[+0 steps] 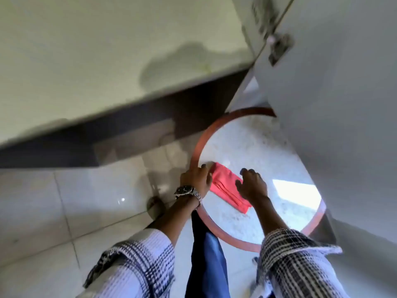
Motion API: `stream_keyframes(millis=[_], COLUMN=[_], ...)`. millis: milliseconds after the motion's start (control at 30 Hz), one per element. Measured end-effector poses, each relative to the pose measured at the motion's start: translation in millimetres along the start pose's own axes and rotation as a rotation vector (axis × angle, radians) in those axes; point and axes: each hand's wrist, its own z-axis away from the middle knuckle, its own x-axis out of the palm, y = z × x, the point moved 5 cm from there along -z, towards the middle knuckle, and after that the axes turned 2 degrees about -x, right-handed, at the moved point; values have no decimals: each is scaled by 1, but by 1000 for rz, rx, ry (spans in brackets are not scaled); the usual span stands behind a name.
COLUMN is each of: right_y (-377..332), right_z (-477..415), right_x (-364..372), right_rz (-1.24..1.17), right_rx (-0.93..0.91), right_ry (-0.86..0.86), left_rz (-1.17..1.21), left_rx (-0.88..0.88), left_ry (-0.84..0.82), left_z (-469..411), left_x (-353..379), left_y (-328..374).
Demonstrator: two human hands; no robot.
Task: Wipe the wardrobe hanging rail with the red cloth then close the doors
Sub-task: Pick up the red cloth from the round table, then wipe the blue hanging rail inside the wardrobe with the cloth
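A folded red cloth (pixel 227 187) lies flat on a round table with a speckled white top and a reddish-brown rim (pixel 194 153). My left hand (pixel 196 179), with a wristwatch, rests at the cloth's left end, fingers touching its edge. My right hand (pixel 252 186) presses down on the cloth's right side, fingers spread. A white wardrobe door (pixel 335 87) stands open at the upper right, with a metal hinge (pixel 279 48) near its top. The hanging rail is out of sight.
The white wardrobe floor panel (pixel 96 57) fills the upper left above a dark plinth (pixel 107 134). Glossy pale floor tiles (pixel 75 201) spread at the left. The open door overhangs the table's right side. My blue trousers (pixel 210 265) stand against the table's near rim.
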Motion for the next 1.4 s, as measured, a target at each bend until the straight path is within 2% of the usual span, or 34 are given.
stream_keyframes(millis=[100,233,367,433,633,800,967,1067,1133,1200,1300,1400], right_y=[9,13,4,-11,-87,-181,-304,-380,-433,-484,-552,-607], right_z=[-35,-65,-53,-34,33,91,177,245,297,351,437,509], right_x=[47,86,77,43,-122,-316,-502,-589,-639,-683,-745,-795], right_rz=[-32,13,-37,-48,-25,-52,-188,-249,-189,-82,-79,172], right_rx=[-44,-75,-175,-272,-596,-819,-993,-1209,-1332,-1375,-1481,-1391], right_ry=[-29,13,6,116,588,915,1223,1393,1503,1642,1769,2050], left_rz=[155,420,314,289,193,222,243,315,352,305,216,125], left_rx=[-125,-266,-249,-190,26,158,266,288,295,296,271,257], left_ry=[-14,-220,-278,-216,257,656,1164,1493,1665,1822,1998,2111], left_z=[-29,-66,-66,-50,10,56,118,180,229,279,352,418], left_x=[65,123,112,74,-131,-357,-589,-723,-804,-876,-975,-1055], left_y=[-1,-3,-11,-11,1,5,-7,-21,-36,-49,-72,-87])
